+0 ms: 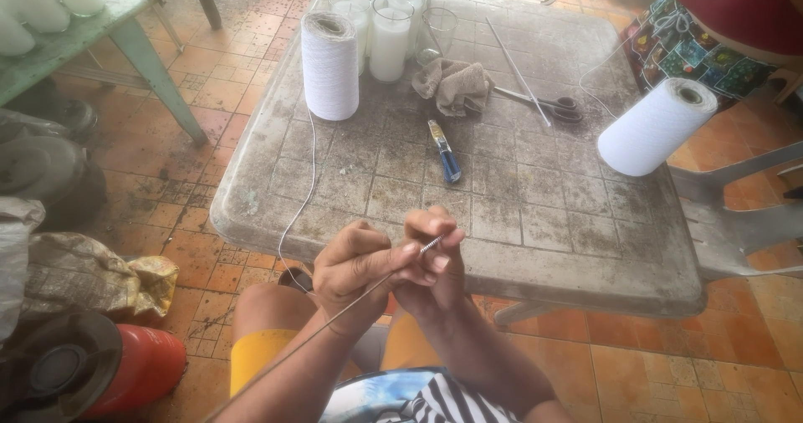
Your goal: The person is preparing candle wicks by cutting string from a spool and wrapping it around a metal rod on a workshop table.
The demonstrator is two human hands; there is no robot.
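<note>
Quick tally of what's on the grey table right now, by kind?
Cones of white thread: 2 (upright, tipped on its side)
Scissors: 1
Blue-handled tool: 1
Crumpled cloth: 1
Thin metal rod: 1
Glasses of white wax: several, not fully in view
Total, glasses aside: 6

Plastic table [535,214]: grey, matt, grimy, moulded in a tile-like grid. Thin metal rod [351,302] in both hands, dull shine, threaded tip. At 11 o'clock, cone of white thread [329,67], soft, fibrous, matt. At 2 o'clock, second white cone [652,130], same finish. At 12, crumpled beige cloth [452,84], rough; glossy clear glasses [391,38] of white wax; metal scissors [544,102]. Floor [209,80]: worn terracotta tile.
</note>
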